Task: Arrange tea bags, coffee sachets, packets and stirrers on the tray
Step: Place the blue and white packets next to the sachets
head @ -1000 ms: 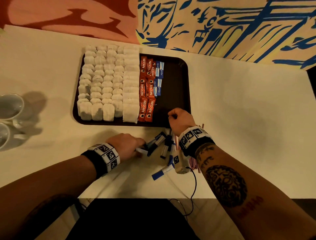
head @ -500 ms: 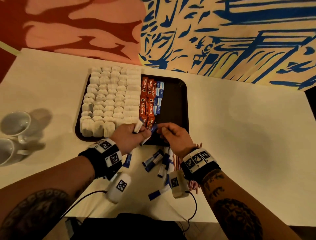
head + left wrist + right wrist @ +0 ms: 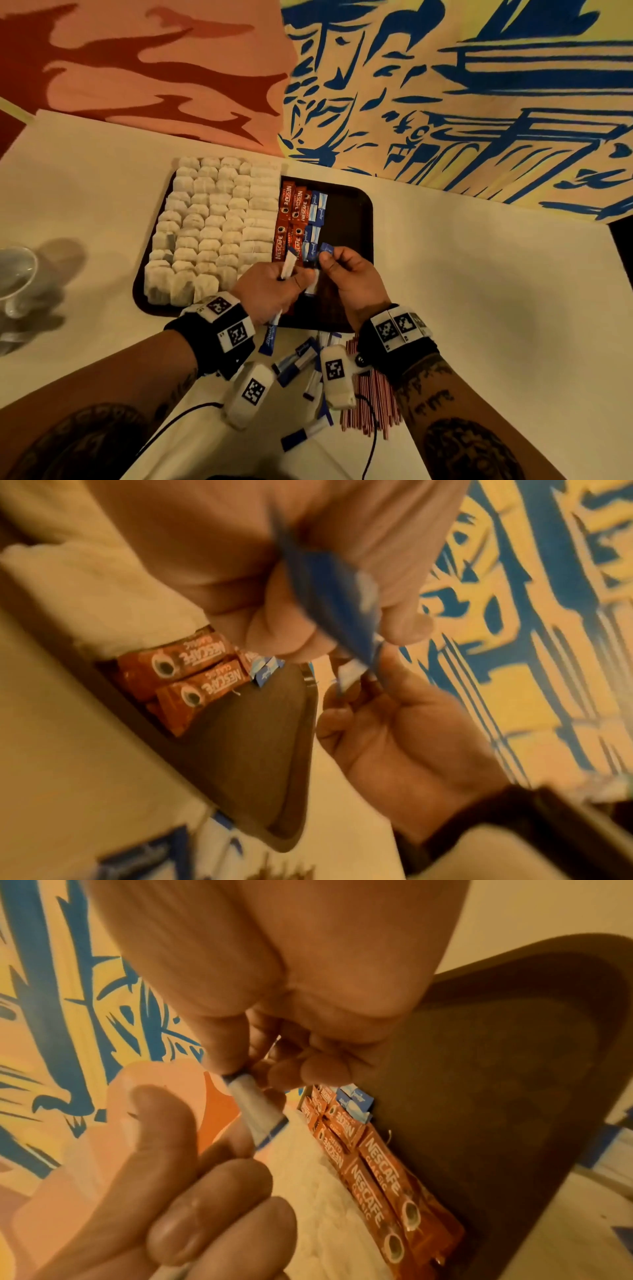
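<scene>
Hands meeting over tray near edge: left hand gripping blue-white sachets, right hand pinching one packet. Remaining packets, stirrers lying on table. Risk: bundled sachets slipping, scattering aligned coffee rows.

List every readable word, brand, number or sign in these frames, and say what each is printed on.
"NESCAFE": red coffee sachets on the dark brown tray.
"CLASSIC": beneath the brand on those sachets, clearest from the right wrist.
Script on the blue-and-white packets: too small to read.
Black-and-white square markers on the wristbands: patterns, no letters.
</scene>
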`<state>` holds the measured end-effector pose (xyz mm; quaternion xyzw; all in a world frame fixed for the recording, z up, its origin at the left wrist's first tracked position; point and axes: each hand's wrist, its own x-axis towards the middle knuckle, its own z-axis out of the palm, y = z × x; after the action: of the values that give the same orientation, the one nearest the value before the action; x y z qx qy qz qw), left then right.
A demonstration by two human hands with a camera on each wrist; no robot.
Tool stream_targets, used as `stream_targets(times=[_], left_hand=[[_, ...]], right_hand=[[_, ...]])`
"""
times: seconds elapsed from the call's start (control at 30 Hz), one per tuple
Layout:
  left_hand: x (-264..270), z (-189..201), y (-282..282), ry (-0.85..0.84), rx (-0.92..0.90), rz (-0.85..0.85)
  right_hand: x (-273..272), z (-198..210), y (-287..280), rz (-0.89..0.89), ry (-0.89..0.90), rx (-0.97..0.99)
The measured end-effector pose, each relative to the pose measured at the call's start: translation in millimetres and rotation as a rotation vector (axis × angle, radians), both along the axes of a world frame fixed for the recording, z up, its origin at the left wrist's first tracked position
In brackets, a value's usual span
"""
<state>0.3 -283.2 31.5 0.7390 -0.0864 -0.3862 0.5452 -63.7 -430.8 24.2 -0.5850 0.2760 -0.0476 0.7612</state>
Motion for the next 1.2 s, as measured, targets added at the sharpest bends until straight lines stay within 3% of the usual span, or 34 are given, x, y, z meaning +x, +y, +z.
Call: stream_targets(times=[0.07,0.27,0.43,0.57,0.67,1.2], left_hand=[[5.6,-3.9,-0.4,-0.128,0.093,-0.065],[13.9,-18.5,-3.1,-0.165,0.134,-0.051],[19.2,-25.5,-4.2,-0.224,0.195,-0.046],[29.5,-27.7,3.7,-0.222,0.256,0.134],[39.9,-30.5,10.3,-0.184,0.255,0.221],[38.7,-37.4,13.8,-0.169,0.217,0.271]], right_hand=[[4.5,0.7,0.7,-0.018,0.009,-0.054],[8.7,-7.2,1.8,-0.027,0.103,-0.033],[14.3,-19.9,-3.6,0.028,0.232,-0.173],[26.7,-30.2,-22.8,0.115,0.499,-0.526],[27.1,-39.5,-20.1,0.261,0.688,-0.611],[24.3,-48.5,5.2,0.259,0.697,-0.619]])
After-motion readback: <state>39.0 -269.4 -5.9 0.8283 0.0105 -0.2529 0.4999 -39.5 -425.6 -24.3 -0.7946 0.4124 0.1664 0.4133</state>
